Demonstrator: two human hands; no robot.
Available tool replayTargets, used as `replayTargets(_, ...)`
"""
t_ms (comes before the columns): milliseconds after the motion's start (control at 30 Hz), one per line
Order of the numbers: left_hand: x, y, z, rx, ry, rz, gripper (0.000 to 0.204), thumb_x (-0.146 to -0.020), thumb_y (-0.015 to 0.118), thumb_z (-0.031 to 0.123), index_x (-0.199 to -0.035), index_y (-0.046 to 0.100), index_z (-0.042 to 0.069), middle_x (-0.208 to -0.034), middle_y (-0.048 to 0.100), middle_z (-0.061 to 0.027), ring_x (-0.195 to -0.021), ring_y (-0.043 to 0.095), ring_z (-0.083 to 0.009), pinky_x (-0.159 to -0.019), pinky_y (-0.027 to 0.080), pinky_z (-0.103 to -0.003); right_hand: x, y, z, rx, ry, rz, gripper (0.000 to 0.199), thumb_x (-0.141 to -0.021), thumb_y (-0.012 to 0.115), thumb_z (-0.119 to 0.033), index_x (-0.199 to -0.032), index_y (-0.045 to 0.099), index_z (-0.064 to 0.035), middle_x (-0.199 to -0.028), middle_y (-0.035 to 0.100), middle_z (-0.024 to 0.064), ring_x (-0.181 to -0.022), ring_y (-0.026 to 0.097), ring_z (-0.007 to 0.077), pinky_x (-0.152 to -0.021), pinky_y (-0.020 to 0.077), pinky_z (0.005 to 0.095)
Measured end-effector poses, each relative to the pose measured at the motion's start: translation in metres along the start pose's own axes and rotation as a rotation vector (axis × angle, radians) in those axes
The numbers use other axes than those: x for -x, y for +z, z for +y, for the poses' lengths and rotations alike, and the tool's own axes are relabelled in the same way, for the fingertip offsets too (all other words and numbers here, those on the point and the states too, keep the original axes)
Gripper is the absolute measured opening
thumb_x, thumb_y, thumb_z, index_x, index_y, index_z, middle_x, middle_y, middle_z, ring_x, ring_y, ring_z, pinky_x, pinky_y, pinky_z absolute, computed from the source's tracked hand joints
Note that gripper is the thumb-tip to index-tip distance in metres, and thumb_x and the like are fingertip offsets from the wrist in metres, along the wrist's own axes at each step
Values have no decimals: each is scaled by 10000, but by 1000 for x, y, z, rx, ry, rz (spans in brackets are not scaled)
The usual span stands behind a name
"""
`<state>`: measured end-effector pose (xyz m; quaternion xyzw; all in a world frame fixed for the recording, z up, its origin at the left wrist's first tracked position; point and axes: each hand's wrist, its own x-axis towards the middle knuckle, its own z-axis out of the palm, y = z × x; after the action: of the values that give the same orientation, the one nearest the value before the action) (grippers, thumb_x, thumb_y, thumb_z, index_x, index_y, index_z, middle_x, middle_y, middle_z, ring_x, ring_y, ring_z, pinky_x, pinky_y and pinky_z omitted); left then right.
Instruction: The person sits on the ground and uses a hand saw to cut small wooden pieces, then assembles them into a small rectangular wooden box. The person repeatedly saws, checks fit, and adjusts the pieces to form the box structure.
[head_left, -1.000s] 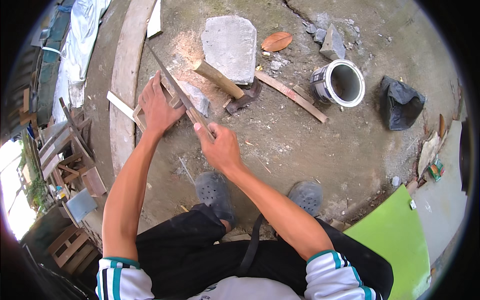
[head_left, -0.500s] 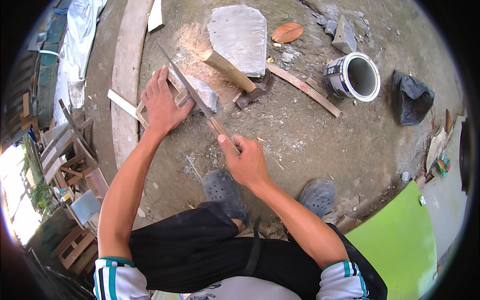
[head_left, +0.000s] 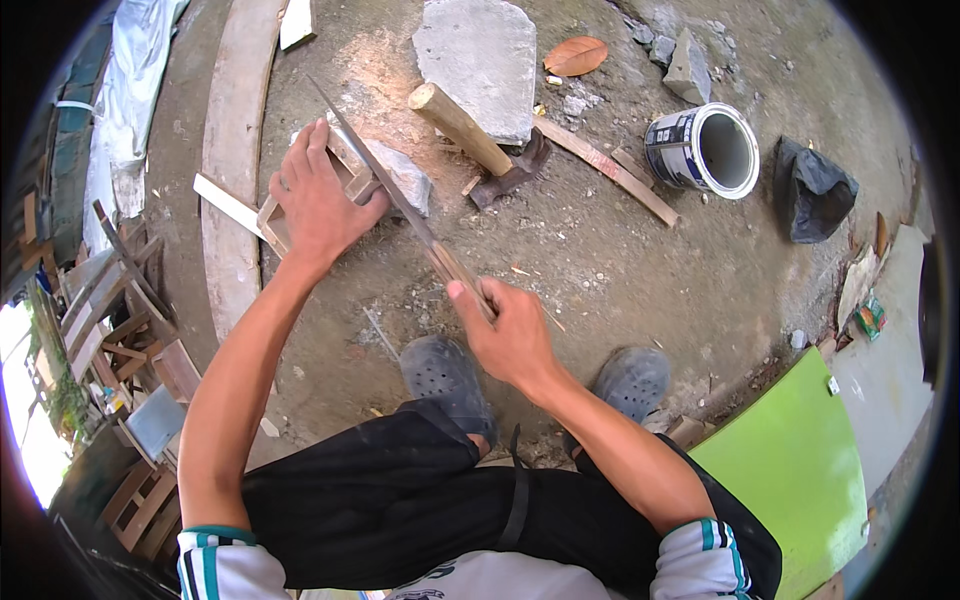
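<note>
My right hand [head_left: 510, 330] is wrapped round the wooden handle of a saw [head_left: 411, 212], its thumb along the top. The thin blade shows nearly edge-on and slants away to the upper left. Beside the blade, my left hand [head_left: 322, 205] presses down on a small wooden frame [head_left: 272, 226], fingers stretched over it and thumb toward the blade. Part of the frame is hidden under that hand. A grey stone [head_left: 405, 180] lies against the frame, on the far side of the blade. Whether the teeth touch the wood, I cannot tell.
Sawdust [head_left: 385, 60] covers the ground beyond. A hammer [head_left: 470, 140] stands on its head by a flat stone slab [head_left: 478, 65]. To the right are a wood strip [head_left: 610, 172], a paint can [head_left: 705, 150] and a black bag [head_left: 815, 190]. A long plank [head_left: 235, 160] lies left.
My right hand has drawn the saw slightly back toward me and to the right. My left hand stays on the wooden frame. The whole view has shifted a little.
</note>
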<state>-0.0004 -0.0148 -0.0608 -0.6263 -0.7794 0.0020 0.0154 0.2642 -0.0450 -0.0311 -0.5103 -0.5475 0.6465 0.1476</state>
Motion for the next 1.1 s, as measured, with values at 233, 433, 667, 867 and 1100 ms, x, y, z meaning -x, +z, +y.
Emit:
replayTargets(233,-2,13,-3,22,-12,6,1138,-688,835,483,-1575,267,50,-1546,363,-196,-1454,322,-359,-1127,236,-607,-23,13,-2,-10,-49,23,540,-1018,617,-400,-715,586,46,-585,560,289,-536,587,470,-554,444,523)
replayTargets(433,-3,9,0,-2,-17,-12,1141,-688,830,485,-1573,263,40,-1540,363,-205,-1456,317,-372,-1128,228,-621,-13,-2,-5,39,-27,2,507,-1017,610,-375,-743,602,52,-620,586,287,-564,615,456,-564,460,508)
replayTargets(667,-2,3,2,-24,-39,-56,1127,-721,826,500,-1569,257,22,-1523,365,-221,-1446,321,-378,-1150,216,-596,-6,15,4,-67,-48,64,571,-1035,598,-438,-742,608,51,-512,475,136,-473,437,219,-494,376,430)
replayTargets(867,-6,2,2,-16,-9,-33,1131,-727,830,515,-1566,261,14,-1507,380,-230,-1434,330,-386,-1153,219,-571,-23,9,-6,-19,-55,49,534,-1029,620,-416,-740,608,33,-544,493,122,-495,436,178,-493,371,419)
replayTargets(1100,-4,2,-1,35,9,-29,1139,-678,856,481,-1541,279,13,-1477,383,-202,-1401,344,-369,-1117,222,-584,0,-2,5,-38,32,-22,523,-1028,623,-421,-750,613,22,-554,494,123,-502,445,184,-492,375,408)
